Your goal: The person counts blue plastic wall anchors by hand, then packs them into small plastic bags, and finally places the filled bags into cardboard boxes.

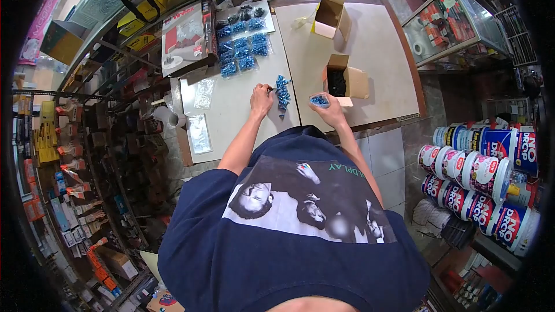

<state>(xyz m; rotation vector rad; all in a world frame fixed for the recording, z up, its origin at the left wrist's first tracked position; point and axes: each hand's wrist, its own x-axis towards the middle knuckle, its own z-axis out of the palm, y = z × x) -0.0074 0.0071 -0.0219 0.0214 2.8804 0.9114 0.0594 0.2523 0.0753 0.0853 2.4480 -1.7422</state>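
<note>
My left hand (262, 101) is beside a loose pile of small blue screw-like pieces (282, 93) on the table. Its fingers are curled together at the pile's left edge; a tiny dark thing shows at the fingertips, too small to name. My right hand (328, 111) is closed around a small clear plastic bag (318, 101) with blue pieces inside, mouth upward. Just beyond that hand stands an open cardboard box (347, 101) holding small black pieces (336, 83). Filled clear packets of blue pieces (243, 46) lie in rows farther back, with packets of black pieces (245, 11) behind them.
Flat clear plastic bags (199, 134) lie at the table's left edge. A second open cardboard box (330, 14) stands at the back, and a large printed box (188, 37) at the back left. Stacked paint pails (488, 173) are on the right; crowded shelves (75, 185) line the left.
</note>
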